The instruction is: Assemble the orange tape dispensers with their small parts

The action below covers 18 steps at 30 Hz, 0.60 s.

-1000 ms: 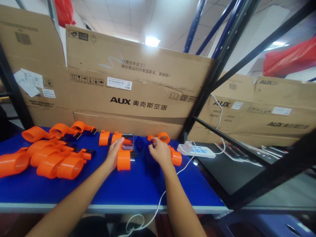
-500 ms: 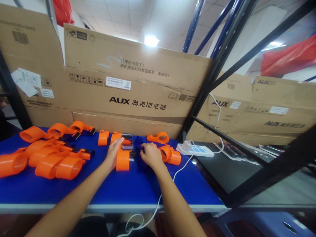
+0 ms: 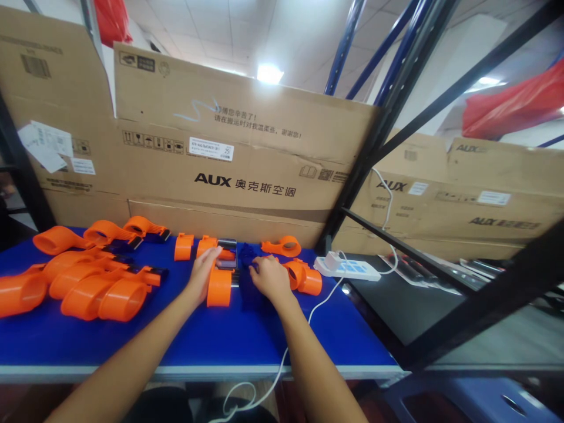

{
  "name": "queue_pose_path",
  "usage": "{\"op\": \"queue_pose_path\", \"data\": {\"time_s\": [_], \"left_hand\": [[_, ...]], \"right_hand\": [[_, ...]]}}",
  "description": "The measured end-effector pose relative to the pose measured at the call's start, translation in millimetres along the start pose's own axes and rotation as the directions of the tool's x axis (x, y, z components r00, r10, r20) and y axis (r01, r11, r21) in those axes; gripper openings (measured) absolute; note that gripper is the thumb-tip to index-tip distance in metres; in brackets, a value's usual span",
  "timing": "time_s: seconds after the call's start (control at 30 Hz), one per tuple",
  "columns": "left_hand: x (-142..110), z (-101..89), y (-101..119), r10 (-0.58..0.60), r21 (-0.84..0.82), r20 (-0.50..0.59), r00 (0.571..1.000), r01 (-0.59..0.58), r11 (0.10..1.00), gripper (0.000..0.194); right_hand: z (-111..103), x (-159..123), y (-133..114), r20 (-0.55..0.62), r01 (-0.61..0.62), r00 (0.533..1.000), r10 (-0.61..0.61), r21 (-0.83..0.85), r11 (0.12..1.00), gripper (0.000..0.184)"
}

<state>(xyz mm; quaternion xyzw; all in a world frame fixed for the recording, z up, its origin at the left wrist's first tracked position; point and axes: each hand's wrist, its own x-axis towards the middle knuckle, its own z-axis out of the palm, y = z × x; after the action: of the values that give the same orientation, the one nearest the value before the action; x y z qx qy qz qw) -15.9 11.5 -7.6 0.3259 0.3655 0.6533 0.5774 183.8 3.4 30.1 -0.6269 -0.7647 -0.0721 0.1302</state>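
My left hand is closed around an orange tape dispenser, whose ring faces me and whose dark cutting end points right. Just right of it, my right hand rests with curled fingers at a pile of small dark blue pieces. Whatever its fingertips pinch is hidden against the pile. Behind the held dispenser lies another orange dispenser with a metal roller, partly covered by my left hand. Several orange dispenser parts lie right of my right hand.
Many orange dispensers are grouped on the left of the blue tabletop. A white power strip with a cable sits at the right edge, beside a black rack post. Cardboard walls off the back.
The tape dispenser in my left hand has turned slightly. Both hands are in nearly the same places, the right one still at the blue pile.
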Motion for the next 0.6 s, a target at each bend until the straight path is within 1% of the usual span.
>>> {"op": "queue_pose_path", "data": {"time_s": [0.13, 0.2, 0.27, 0.3, 0.37, 0.47, 0.6], "left_hand": [[-0.6, 0.2, 1.2, -0.006, 0.017, -0.004, 1.0, 0.006, 1.0, 0.044], [0.2, -0.4, 0.6, -0.005, 0.02, -0.01, 1.0, 0.006, 1.0, 0.043], [1.2, -1.0, -0.7, -0.005, 0.021, -0.012, 1.0, 0.005, 1.0, 0.043], [1.5, -1.1, -1.5, -0.005, 0.022, -0.012, 1.0, 0.005, 1.0, 0.043], [1.5, -1.0, -3.2, -0.004, 0.021, -0.01, 1.0, 0.004, 1.0, 0.043], [0.8, -0.6, -4.7, -0.005, 0.017, -0.007, 1.0, 0.005, 1.0, 0.043], [1.4, -1.5, -4.3, -0.009, 0.017, -0.015, 1.0, 0.01, 1.0, 0.043]], "right_hand": [[-11.6, -5.9, 3.0, -0.019, -0.047, 0.999, 0.047, 0.002, 0.999, 0.03], [-17.2, -16.3, 6.4, -0.04, -0.073, 0.996, 0.074, 0.011, 0.997, 0.031], [-19.7, -32.4, 10.0, -0.082, -0.084, 0.993, 0.087, 0.033, 0.996, 0.029], [-19.4, -41.9, 11.5, -0.108, -0.062, 0.992, 0.066, 0.04, 0.997, 0.029], [-15.9, -60.9, 13.3, -0.14, 0.02, 0.99, -0.017, 0.023, 1.0, 0.03], [-6.1, -81.4, 13.5, -0.1, 0.064, 0.993, -0.065, -0.016, 0.998, 0.031], [3.1, -87.8, 14.2, -0.037, 0.04, 0.998, -0.042, -0.057, 0.998, 0.029]]}}
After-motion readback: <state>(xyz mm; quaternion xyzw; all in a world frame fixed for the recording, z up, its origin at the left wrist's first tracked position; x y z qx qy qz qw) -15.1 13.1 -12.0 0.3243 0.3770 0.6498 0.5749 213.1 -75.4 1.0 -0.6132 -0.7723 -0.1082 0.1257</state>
